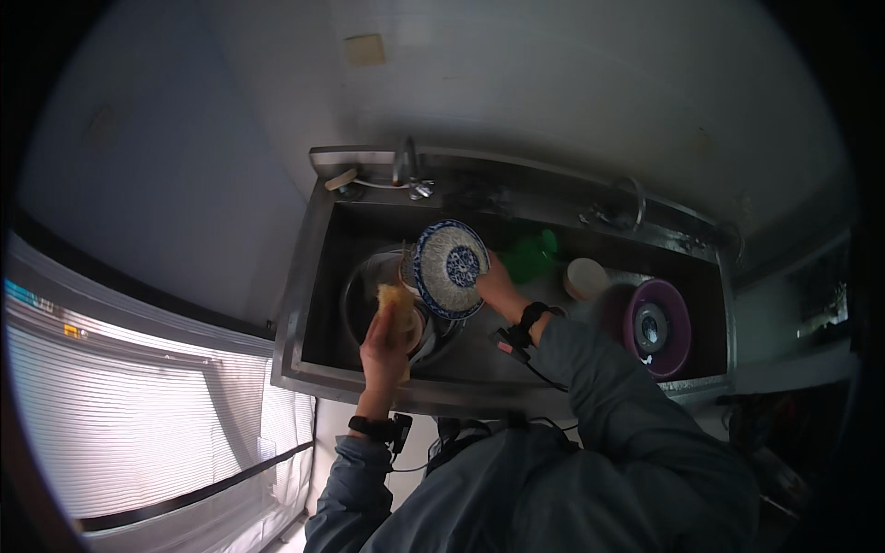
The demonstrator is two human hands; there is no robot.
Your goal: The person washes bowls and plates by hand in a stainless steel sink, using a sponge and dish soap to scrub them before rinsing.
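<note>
Over the sink, my right hand (499, 282) grips the right rim of a blue-and-white patterned bowl (442, 276), its inside tilted towards me. In my left hand (384, 349) is a yellowish sponge or scrubber (395, 304), a little to the lower left of the bowl and seemingly apart from it. Below both hands stands a large dark basin (359, 294) in the left part of the sink. Further dishes lie behind the bowl and the left hand, mostly hidden.
A stainless steel sink (294, 345) surrounds all this, with a tap (408, 169) at the back left. To the right are a green plastic container (531, 257), a whitish round container (586, 279) and a purple basin (681, 332) with a patterned dish (650, 327) inside. Another tap (626, 204) stands behind.
</note>
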